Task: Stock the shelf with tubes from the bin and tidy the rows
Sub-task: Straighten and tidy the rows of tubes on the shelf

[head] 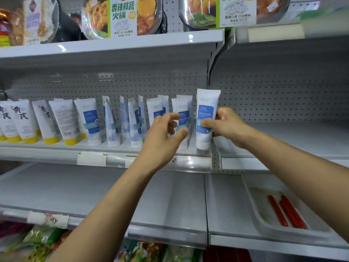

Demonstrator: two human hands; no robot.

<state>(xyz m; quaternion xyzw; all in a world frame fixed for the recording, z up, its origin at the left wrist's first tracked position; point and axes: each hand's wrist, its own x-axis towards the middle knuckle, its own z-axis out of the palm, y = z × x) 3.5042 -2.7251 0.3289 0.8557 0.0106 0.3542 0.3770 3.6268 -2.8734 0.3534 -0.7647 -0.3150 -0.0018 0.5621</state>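
Nearest, both forearms reached up past the bare lower shelf [94, 188]. Left hand [166, 133] hung with fingers spread, gripping nothing, just in front of the blue-label tubes [182, 118]. Right hand [224, 125] was clamped on the end tube [205, 118], cap down at the shelf edge [188, 161]. Likely risks: the free fingers knocking the leaning row behind, or the end tube slipping off the lip.

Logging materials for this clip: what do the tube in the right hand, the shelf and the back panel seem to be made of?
Tube in the right hand: looks like soft matte plastic, with a flat crimped top and printed blue label. Shelf: probably painted sheet metal, pale grey, with glossy glints on its clear price strip. Back panel: likely perforated metal, with regular rows of small holes.
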